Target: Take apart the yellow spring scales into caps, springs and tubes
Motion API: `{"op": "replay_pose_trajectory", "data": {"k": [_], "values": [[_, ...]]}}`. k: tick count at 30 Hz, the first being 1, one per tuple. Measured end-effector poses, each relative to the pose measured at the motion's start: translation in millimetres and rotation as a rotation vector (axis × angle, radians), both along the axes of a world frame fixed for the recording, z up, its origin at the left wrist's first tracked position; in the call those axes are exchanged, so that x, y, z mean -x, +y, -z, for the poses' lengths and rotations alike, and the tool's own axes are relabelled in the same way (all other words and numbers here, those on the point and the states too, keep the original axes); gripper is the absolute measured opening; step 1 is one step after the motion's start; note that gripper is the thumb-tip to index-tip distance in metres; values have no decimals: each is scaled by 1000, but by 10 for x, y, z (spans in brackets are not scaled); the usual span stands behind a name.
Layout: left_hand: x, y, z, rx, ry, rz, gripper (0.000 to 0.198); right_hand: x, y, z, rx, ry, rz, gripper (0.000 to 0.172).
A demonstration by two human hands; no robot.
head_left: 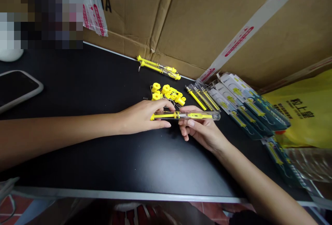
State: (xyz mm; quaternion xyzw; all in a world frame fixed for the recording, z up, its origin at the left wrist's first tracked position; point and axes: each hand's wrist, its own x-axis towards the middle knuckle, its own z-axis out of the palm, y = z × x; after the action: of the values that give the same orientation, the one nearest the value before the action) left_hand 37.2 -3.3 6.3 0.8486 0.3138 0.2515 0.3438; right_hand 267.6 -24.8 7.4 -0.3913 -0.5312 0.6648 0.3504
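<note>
Held level between my hands is a spring scale (pixel 184 115), a clear tube with a yellow rod, a metal-coloured section and a yellow flat piece inside. My left hand (pixel 145 117) is around its yellow left end, thumb below and fingers above. Toward the clear right end, my right hand (pixel 201 128) pinches the tube between thumb and fingers. Just beyond my hands lies a pile of yellow caps (pixel 167 91) with small springs and wire hooks. Two more spring scales (pixel 158 68) with yellow ends lie farther back.
Clear tubes and yellow rods (pixel 201 97) lie right of the pile. Packaged boxes (pixel 249 104) are stacked farther right, near a yellow bag (pixel 303 110). A large cardboard box (pixel 207 20) stands behind the black table (pixel 103 162). At left lies a phone (pixel 18 88).
</note>
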Motion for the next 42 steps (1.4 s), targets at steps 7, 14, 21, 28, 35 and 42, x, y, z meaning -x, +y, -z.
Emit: {"op": "replay_pose_trajectory", "data": {"k": [7, 14, 21, 28, 35, 42], "values": [[7, 31, 62, 28, -64, -63, 37, -93, 69, -55, -68, 44, 157, 34], [3, 37, 54, 62, -56, -79, 34, -188, 163, -89, -120, 66, 233, 30], [4, 42, 50, 21, -46, -100, 24, -303, 239, -120, -225, 25, 313, 31], [5, 38, 61, 19, -62, -102, 24, -553, 419, -180, -519, -159, 541, 27], [11, 41, 61, 22, -60, -97, 24, -900, 622, -82, -884, -1114, 661, 27], [8, 43, 71, 18, -42, -81, 25, -1079, 749, 34, -981, -1397, 515, 42]]}}
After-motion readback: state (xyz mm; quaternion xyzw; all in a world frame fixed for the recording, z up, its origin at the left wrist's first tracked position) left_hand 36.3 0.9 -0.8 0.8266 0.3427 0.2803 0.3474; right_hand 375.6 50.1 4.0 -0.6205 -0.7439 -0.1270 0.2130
